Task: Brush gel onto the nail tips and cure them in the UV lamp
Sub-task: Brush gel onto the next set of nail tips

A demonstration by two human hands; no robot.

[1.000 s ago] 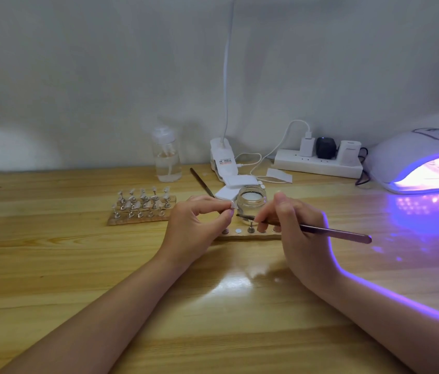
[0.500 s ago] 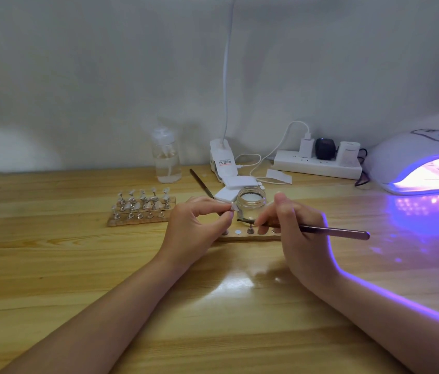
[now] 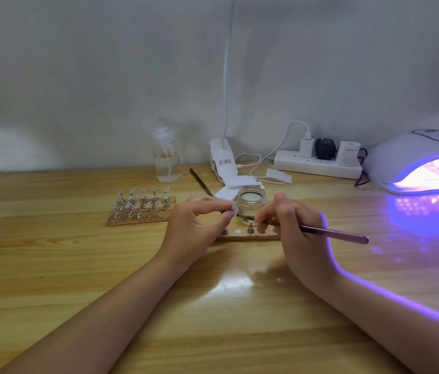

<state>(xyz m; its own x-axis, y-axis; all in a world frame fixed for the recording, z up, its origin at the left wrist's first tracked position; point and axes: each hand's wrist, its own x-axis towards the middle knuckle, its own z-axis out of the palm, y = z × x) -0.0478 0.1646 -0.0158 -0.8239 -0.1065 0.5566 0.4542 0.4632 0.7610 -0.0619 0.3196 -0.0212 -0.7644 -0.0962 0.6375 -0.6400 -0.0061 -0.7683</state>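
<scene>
Stillness across the last second: almost nothing shifted. Left hand point(image 3: 199, 225) still pinching a nail tip point(image 3: 232, 207) on its stand, fingers clamped, just near of the open gel jar point(image 3: 251, 200). Right hand point(image 3: 293, 225) still gripping the brush point(image 3: 331, 233), bristles at the tip. Probably mid-stroke, gel going on slowly. UV lamp point(image 3: 401, 160) lit at far right, stands already inside; a fuller holder point(image 3: 142, 206) waiting at left on the tabletop point(image 3: 51, 265).
</scene>
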